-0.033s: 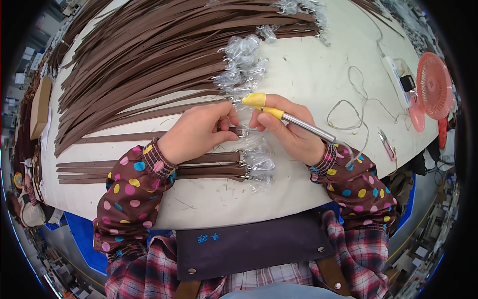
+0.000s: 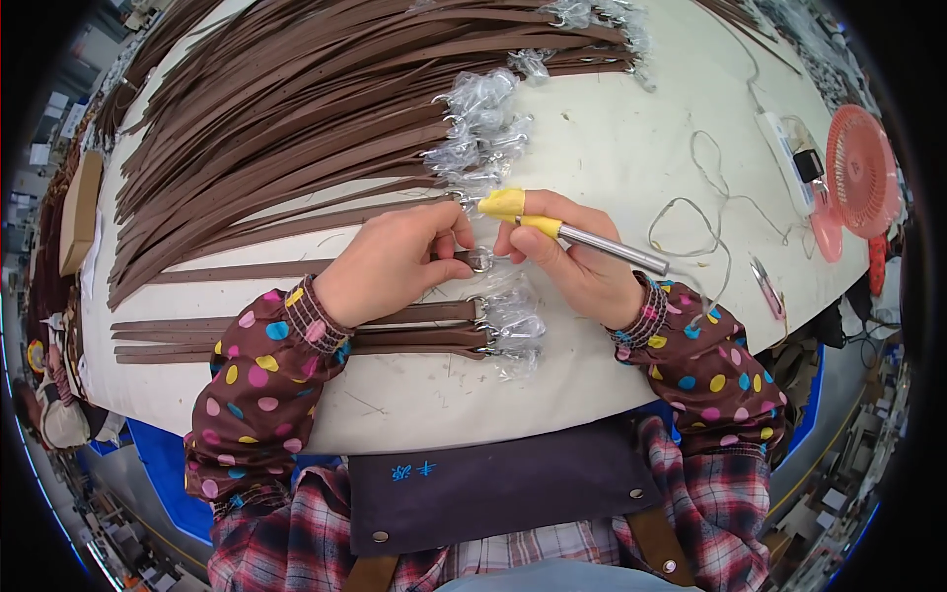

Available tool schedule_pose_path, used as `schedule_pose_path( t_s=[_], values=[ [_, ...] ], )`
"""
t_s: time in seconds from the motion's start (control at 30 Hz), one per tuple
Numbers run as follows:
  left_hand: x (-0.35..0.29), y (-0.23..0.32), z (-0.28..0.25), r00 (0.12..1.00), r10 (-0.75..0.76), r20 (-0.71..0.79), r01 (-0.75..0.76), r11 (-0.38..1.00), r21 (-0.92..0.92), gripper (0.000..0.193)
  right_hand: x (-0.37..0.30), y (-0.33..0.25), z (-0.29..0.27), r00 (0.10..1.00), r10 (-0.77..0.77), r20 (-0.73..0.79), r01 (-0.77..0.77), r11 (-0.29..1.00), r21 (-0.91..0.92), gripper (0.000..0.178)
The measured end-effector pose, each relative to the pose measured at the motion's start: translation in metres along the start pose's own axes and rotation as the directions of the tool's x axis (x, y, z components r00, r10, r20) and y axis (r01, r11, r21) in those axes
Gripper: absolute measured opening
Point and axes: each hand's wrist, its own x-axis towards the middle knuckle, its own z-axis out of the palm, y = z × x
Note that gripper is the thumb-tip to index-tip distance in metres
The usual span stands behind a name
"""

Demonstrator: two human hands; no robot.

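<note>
My left hand (image 2: 390,261) lies over the middle of the worktable, its thumb and fingers closed at the metal-ringed end of a brown strap (image 2: 247,271). The silver fitting (image 2: 481,259) of this strap shows just past my fingertips. In my right hand (image 2: 582,261) is a pen-shaped silver tool (image 2: 612,247) with a yellow grip. A yellow cover (image 2: 503,202) wraps my right index finger. Both hands' fingertips are close together, and the tool's tip is hidden behind the fingers. Nearer me lie more brown straps (image 2: 414,340), their metal ends in clear plastic wrap (image 2: 513,321).
A large pile of brown straps (image 2: 286,128) covers the far left, with plastic-wrapped ends (image 2: 478,109). On the right are a pink fan (image 2: 861,170), a white power strip (image 2: 786,163), a looping cable (image 2: 728,259) and small snips (image 2: 766,288). A cardboard box (image 2: 81,212) stands at the left edge.
The rear end of the pen-shaped tool has shifted very slightly in my right hand. My left hand and the straps look the same.
</note>
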Motion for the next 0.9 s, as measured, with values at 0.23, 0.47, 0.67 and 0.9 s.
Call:
schedule_pose_path(
  t_s=[0.23,0.47,0.67,0.9],
  values=[
    [-0.001,0.003,0.001,0.998,-0.061,-0.021,0.061,0.998,0.001,0.021,-0.001,0.005,0.006,1.000,-0.003,-0.022,0.005,0.996,0.090,0.026],
    [-0.001,0.000,0.002,0.997,-0.078,-0.018,0.077,0.994,-0.078,0.016,0.001,0.000,0.006,0.989,-0.151,0.002,0.144,0.936,-0.320,0.013],
    [-0.007,-0.012,0.001,0.983,-0.181,0.015,0.172,0.905,-0.389,0.015,-0.003,0.000,0.012,0.992,0.030,-0.119,-0.049,0.986,-0.157,0.016],
    [-0.009,-0.015,0.000,0.984,-0.174,0.047,0.172,0.823,-0.541,0.014,0.001,0.015,0.020,0.997,-0.005,-0.081,-0.010,0.984,-0.180,0.021]
  ],
)
